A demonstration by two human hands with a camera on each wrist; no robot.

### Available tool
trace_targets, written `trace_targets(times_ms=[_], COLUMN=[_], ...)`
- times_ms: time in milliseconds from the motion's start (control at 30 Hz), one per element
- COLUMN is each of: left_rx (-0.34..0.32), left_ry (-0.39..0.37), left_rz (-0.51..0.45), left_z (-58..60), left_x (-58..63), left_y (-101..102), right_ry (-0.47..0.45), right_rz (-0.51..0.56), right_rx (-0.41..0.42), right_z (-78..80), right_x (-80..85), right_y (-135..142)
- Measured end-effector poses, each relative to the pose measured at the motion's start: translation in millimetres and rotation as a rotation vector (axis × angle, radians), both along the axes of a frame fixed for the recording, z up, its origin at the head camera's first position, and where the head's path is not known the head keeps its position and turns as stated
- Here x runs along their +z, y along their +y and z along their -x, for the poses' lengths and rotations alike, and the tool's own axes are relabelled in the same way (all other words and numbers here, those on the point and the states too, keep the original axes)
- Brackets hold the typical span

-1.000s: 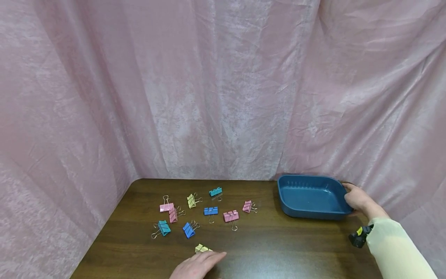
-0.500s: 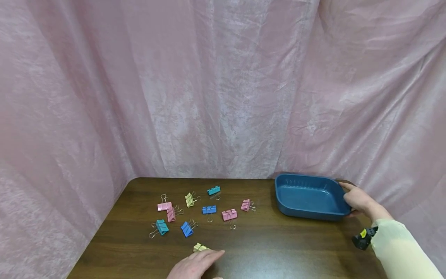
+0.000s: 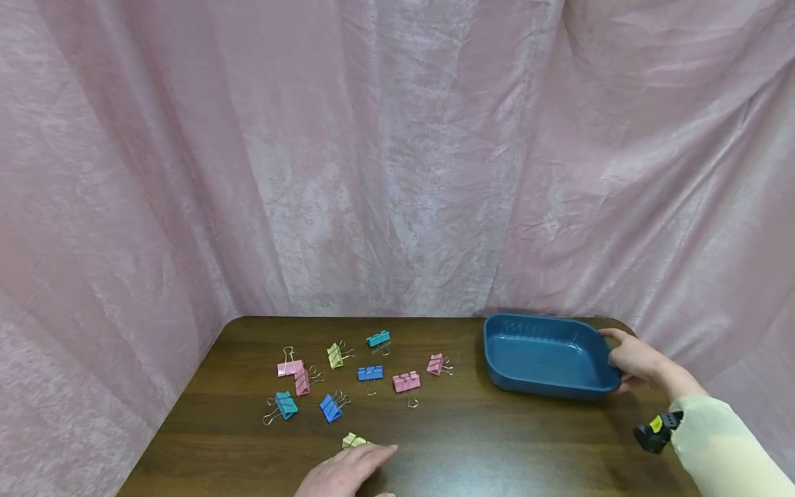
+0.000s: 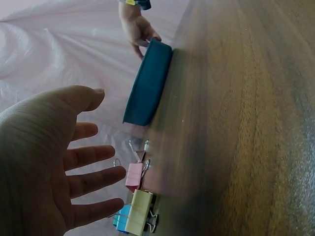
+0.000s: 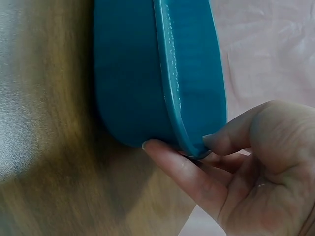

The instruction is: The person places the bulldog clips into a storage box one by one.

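Note:
A blue rectangular tray [image 3: 546, 388] is at the right of the table, and my right hand [image 3: 640, 360] grips its right end. In the right wrist view the thumb [image 5: 224, 140] hooks over the tray's rim [image 5: 170, 93] while other fingers press its outer wall. My left hand [image 3: 348, 471] hovers low at the front with fingers loosely spread and holding nothing. Just beyond it lies a yellow binder clip [image 3: 354, 440], partly covered by that hand in the head view. Several more binder clips are scattered farther back, among them a blue one [image 3: 332, 408] and a pink one [image 3: 406, 382].
More clips lie to the left and back: a teal clip [image 3: 286, 405], another yellow clip [image 3: 335, 355] and a pink clip [image 3: 437, 364] nearest the tray. Pink curtains [image 3: 385, 172] hang along the back and sides of the brown wooden table [image 3: 497, 442].
The tray has shifted slightly left and toward the front with my right hand on its end. My left hand keeps about the same place, and the clips lie as before; the head view drifts slightly.

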State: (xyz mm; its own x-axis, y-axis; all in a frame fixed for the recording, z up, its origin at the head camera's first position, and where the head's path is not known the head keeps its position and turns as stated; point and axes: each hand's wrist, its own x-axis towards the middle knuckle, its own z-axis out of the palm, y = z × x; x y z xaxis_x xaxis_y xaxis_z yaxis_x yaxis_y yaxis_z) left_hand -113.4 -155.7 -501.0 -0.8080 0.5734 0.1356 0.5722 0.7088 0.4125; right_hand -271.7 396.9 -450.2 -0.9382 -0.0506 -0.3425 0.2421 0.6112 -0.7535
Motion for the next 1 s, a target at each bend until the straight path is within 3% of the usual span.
trace_targets(times_ms=[67, 300, 667, 1000], left_rx=[0.001, 0.012, -0.014, 0.004], left_ry=[-0.002, -0.124, -0.091, -0.159], left_rz=[0.001, -0.009, -0.007, -0.005], left_z=[-0.1, 2.2, 5.3, 6.4], left_x=[-0.1, 3.7, 3.8, 6.3], left_y=[0, 1, -4, -3], right_ry=[0.0, 0.001, 0.018, -0.067], right_rz=[-0.002, -0.006, 0.018, 0.112], right_rx=[0.013, 0.025, 0.089, 0.092], right_z=[-2.6, -11.7, -29.5, -42.1], right_x=[1.3, 0.2, -1.9, 0.1], right_y=[-2, -6, -20, -28])
